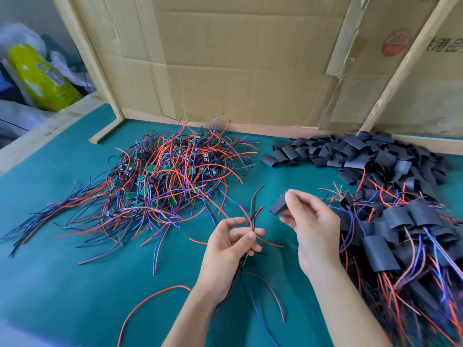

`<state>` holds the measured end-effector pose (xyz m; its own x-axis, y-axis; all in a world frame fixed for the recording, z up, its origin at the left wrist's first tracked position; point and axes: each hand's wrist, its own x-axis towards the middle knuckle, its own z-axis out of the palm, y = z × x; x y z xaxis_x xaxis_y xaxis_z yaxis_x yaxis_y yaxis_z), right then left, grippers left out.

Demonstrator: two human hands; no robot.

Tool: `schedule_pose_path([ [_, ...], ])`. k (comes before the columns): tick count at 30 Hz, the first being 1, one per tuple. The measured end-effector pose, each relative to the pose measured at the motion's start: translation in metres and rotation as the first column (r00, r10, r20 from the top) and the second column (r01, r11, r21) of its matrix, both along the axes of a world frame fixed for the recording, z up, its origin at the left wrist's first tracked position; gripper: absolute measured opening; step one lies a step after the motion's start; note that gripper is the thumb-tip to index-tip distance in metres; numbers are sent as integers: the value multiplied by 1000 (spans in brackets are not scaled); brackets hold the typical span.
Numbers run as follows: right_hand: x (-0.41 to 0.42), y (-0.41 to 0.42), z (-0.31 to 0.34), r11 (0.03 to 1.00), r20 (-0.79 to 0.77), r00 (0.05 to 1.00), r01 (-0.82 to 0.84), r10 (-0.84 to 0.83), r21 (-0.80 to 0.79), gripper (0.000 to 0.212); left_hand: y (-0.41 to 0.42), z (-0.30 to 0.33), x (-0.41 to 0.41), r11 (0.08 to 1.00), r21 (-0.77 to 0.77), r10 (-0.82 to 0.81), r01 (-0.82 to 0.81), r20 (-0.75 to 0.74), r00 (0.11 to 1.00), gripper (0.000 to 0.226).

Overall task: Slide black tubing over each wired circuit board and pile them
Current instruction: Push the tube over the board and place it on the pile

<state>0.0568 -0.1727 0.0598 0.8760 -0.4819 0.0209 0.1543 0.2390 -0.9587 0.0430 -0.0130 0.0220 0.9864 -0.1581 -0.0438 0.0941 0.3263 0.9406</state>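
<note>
My left hand (pixel 229 249) pinches the red, black and blue wires of one wired circuit board (pixel 253 216); the board itself is hidden under the hand. My right hand (pixel 309 222) pinches a short piece of black tubing (pixel 277 205) between thumb and fingers, just right of the wire ends. A tangled heap of bare green boards with wires (pixel 160 179) lies at the middle left. Loose black tubing pieces (pixel 350 152) are heaped at the back right. Boards covered in tubing (pixel 406 236) are piled at the right.
The green mat (pixel 75 284) covers the table. Cardboard sheets (pixel 238 66) in a wooden frame wall off the back. Loose red wires (pixel 150 299) lie near the front. Bags and a yellow-green package (pixel 42 78) sit beyond the left edge.
</note>
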Motion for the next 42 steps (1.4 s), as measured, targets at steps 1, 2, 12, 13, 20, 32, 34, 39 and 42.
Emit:
schedule_pose_path([
  [1, 1, -1, -1, 1000, -1, 1000, 25, -25, -2, 4, 1, 0, 0, 1000, -3, -14, 14, -3, 1000, 21],
  [2, 1, -1, -1, 999, -6, 999, 46, -46, -3, 4, 1, 0, 0, 1000, -6, -30, 30, -5, 1000, 18],
  [12, 4, -6, -3, 968, 46, 967, 252, -251, -6, 9, 3, -3, 2, 993, 31, -115, 115, 5, 993, 38],
  [13, 5, -7, -3, 964, 50, 964, 264, -262, -19, 10, 4, -3, 1, 993, 18, -116, 116, 3, 993, 36],
  [20, 8, -12, -8, 954, 28, 955, 296, -295, -47, 17, 6, -1, 1, 987, -96, -135, 133, -20, 991, 33],
  [32, 6, -18, -1, 954, 5, 956, 294, -295, 58, 18, 6, 0, 0, 970, -228, -92, 79, -44, 995, 33],
  [34, 6, -15, 0, 965, -6, 967, 254, -254, 66, 18, 6, -1, 0, 972, -217, -100, 90, -36, 994, 33],
  [39, 5, -13, 5, 977, -33, 985, 171, -168, 126, 17, 4, -1, 2, 977, -153, -155, 149, -28, 988, 33],
  [42, 2, -14, 10, 973, -13, 997, 80, -79, 219, 15, 3, -1, 2, 981, -112, -165, 161, -28, 986, 31],
])
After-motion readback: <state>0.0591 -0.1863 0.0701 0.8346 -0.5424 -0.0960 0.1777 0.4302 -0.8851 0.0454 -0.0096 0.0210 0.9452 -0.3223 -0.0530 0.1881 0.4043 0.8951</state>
